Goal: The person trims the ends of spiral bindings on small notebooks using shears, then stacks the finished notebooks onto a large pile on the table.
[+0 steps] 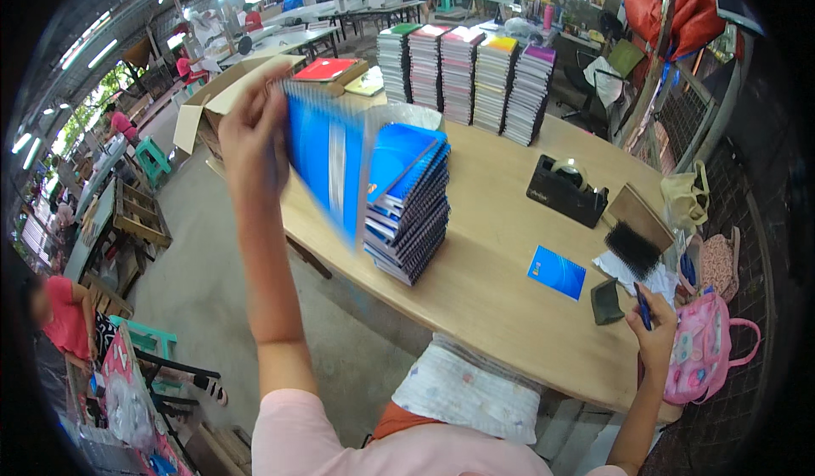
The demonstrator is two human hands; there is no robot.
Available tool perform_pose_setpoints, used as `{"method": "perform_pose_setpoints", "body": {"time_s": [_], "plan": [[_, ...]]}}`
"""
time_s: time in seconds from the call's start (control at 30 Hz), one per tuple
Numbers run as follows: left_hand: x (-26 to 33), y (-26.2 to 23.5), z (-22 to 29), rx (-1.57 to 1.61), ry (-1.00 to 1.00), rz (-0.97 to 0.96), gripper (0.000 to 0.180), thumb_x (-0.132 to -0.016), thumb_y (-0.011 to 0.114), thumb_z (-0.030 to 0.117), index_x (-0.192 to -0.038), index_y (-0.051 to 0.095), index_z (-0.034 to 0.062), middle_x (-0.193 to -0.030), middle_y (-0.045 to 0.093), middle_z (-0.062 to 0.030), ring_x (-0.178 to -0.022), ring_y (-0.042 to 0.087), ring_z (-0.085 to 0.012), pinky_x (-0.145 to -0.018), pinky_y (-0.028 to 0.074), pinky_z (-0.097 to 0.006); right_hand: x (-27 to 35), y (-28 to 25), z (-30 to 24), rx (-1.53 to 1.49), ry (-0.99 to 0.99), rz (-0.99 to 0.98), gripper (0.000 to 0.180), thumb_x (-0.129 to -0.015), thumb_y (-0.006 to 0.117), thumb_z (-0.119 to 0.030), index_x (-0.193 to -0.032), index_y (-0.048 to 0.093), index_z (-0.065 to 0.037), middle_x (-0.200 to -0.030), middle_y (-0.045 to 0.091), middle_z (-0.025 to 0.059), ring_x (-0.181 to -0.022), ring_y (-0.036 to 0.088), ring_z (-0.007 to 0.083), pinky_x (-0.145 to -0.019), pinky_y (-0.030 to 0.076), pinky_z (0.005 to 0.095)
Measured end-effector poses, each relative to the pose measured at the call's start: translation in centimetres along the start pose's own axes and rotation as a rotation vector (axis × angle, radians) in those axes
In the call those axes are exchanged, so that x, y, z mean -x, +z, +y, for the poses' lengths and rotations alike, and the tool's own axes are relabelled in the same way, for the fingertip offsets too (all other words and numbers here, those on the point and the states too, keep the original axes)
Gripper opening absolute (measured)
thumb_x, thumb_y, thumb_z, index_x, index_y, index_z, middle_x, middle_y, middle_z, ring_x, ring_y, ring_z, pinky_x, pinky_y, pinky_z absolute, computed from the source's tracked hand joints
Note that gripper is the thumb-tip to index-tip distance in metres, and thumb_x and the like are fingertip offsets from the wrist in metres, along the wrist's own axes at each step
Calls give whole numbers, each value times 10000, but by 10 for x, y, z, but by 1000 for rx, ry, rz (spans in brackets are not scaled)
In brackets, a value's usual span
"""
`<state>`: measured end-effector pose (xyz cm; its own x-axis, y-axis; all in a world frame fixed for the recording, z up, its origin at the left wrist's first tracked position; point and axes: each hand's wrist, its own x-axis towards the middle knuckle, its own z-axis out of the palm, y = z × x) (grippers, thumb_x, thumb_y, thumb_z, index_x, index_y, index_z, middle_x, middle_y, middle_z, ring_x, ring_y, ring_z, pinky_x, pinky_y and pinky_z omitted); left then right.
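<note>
Raised at the left, my left hand (255,132) is closed on the top edge of a blue spiral notebook (314,149), which hangs tilted and blurred by motion. Just right of it stands a tall stack of blue spiral notebooks (407,204), with part of it behind the raised one. At the right end of the table, my right hand (655,327) grips a dark blue pen (643,306). Near that hand lie a dark green cloth-like pad (606,303) and a small blue spiral notebook (557,273), flat on the tabletop.
The wooden table (492,298) also bears tall notebook stacks (463,77) at the back, a black tape dispenser (566,191), a black brush (632,248) and an open cardboard box (199,107). A pink bag (703,349) hangs by the right edge. Another person (68,315) sits far left.
</note>
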<state>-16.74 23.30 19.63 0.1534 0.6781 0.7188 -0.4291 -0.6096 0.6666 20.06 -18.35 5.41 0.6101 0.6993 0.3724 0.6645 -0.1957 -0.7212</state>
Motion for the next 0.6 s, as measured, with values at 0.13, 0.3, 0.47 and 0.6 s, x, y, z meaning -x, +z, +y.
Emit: {"method": "perform_pose_setpoints", "body": {"time_s": [0.13, 0.3, 0.47, 0.6], "plan": [[-122, -9, -117, -92, -194, -3, 224, -952, 674, 178, -1096, 695, 8, -979, 679, -53, -837, 590, -103, -743, 470, -236, 19, -1, 14, -94, 192, 35, 531, -789, 829, -281, -1203, 675, 14, -872, 575, 12, -793, 534, 110, -720, 422, 248], [-150, -22, -279, -403, -354, -22, 97, -894, 700, 139, -968, 703, 76, -786, 641, 0, -725, 549, -103, -659, 446, -286, 29, 22, 34, -136, 219, 50, 539, -803, 825, -294, -1213, 675, 22, -853, 554, -8, -749, 504, 81, -646, 395, 232], [-142, -34, -285, -358, -476, -94, 65, -943, 667, 145, -985, 644, 101, -846, 587, 19, -674, 491, -92, -625, 407, -261, 37, 19, 38, -113, 283, 5, 502, -809, 808, -249, -1214, 679, 16, -829, 553, -25, -711, 478, 62, -610, 367, 224], [-117, 39, -176, -722, 109, -41, 195, -879, 722, 97, -1060, 674, 41, -754, 691, -61, -644, 557, -78, -603, 449, -256, 40, 11, 23, -73, 306, 55, 444, -810, 777, -170, -1210, 685, 0, -814, 567, -27, -715, 497, 66, -624, 380, 227]]}}
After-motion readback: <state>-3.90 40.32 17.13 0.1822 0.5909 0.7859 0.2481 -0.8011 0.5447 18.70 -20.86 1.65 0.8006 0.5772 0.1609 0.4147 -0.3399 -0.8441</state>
